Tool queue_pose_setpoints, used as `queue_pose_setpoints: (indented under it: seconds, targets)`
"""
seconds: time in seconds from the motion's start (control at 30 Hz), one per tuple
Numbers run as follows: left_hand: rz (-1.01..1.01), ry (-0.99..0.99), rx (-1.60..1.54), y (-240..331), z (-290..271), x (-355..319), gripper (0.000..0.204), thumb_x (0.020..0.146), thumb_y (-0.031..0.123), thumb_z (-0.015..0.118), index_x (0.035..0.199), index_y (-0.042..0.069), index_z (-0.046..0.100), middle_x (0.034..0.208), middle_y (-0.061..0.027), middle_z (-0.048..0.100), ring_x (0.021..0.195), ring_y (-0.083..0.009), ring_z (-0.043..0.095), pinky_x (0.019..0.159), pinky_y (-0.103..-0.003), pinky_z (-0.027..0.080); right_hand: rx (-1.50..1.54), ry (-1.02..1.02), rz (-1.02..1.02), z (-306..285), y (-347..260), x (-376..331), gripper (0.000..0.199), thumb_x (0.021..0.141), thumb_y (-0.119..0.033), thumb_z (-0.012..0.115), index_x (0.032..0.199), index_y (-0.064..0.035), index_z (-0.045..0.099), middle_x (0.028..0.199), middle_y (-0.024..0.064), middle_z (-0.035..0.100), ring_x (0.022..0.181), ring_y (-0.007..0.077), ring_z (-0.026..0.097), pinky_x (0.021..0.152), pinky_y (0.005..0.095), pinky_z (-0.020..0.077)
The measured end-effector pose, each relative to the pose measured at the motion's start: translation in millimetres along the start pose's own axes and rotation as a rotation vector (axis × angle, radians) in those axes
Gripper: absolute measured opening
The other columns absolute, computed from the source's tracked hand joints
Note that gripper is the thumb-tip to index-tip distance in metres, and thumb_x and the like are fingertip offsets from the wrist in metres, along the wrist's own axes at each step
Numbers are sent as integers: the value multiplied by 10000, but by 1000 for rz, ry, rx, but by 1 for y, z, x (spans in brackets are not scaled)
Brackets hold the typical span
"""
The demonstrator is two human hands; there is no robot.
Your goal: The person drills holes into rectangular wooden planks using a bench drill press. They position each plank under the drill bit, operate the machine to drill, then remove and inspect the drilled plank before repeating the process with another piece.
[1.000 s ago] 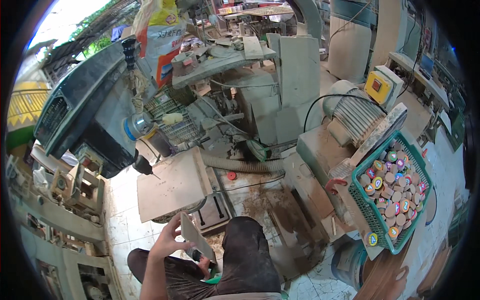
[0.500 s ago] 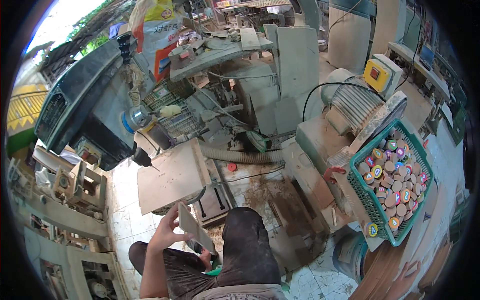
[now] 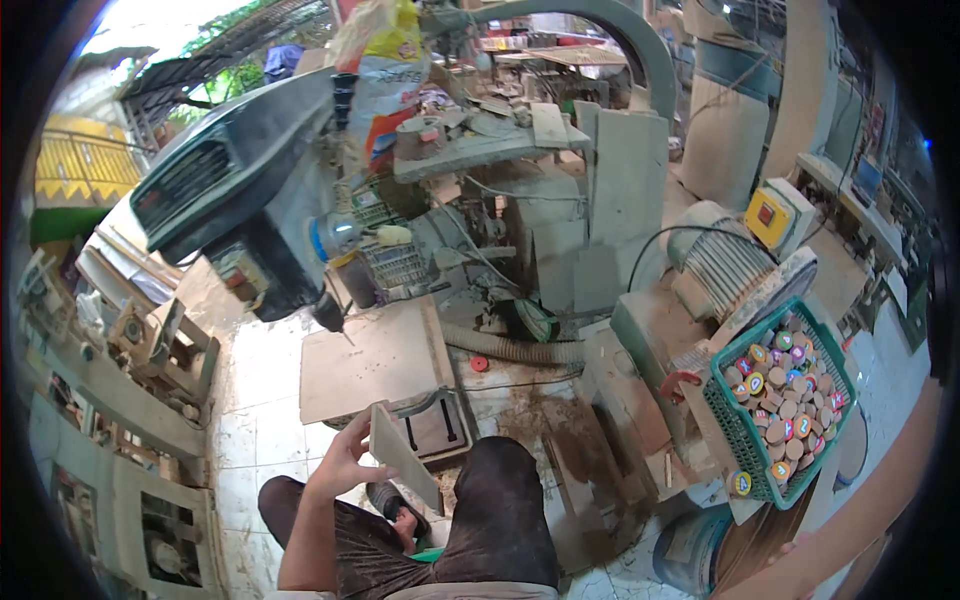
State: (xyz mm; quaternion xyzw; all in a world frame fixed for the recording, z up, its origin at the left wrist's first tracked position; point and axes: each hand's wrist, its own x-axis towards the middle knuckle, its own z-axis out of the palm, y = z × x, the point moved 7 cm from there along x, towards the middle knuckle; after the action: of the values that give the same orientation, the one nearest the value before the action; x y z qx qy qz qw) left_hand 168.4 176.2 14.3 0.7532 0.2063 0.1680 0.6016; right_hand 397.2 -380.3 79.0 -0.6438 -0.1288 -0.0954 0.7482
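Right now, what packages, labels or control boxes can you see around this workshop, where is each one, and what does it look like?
Printed sack: top centre, behind the drill press; bulging, yellow, white and orange.
Yellow switch box: right, above the ribbed motor; squarish, with a red button.
Green basket: right, tilted; holds round discs with colourful stickers.
Flat grey board: bottom centre, touched by the left hand and right hand; plain, no label visible.

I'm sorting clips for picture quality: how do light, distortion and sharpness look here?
Head view: daylight blows out the top-left corner, while the workshop's right side sits dimmer. Fisheye bending curves the drill press and shelf edges near the black rim. The left hand, right hand and flat board are fairly sharp; the green basket of discs looks slightly soft.
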Motion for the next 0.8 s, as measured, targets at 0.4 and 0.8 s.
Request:
queue_pose_setpoints:
  seconds: [0.4, 0.8]
  targets:
    - [420, 319, -367, 50, -71, -10, 1078, 615, 418, 844, 1450, 24, 288, 1231, -111, 543, 1162, -256, 553, 1020, -416, 440, 585, -685, 763, 213, 130, -53, 847, 846, -690, 460, 1265, 46, 473, 1074, 175, 596, 859, 241, 604, 718, 366, 515]
    - [617, 273, -811, 78, -153, -11, 801, 927, 668, 249, 1396, 30, 370, 1280, -221, 504, 1094, -307, 562, 894, -503, 509, 409, -1013, 529, 337, 97, -143, 731, 920, -597, 444, 1268, 45, 483, 1161, 195, 588, 883, 228, 617, 714, 352, 508]
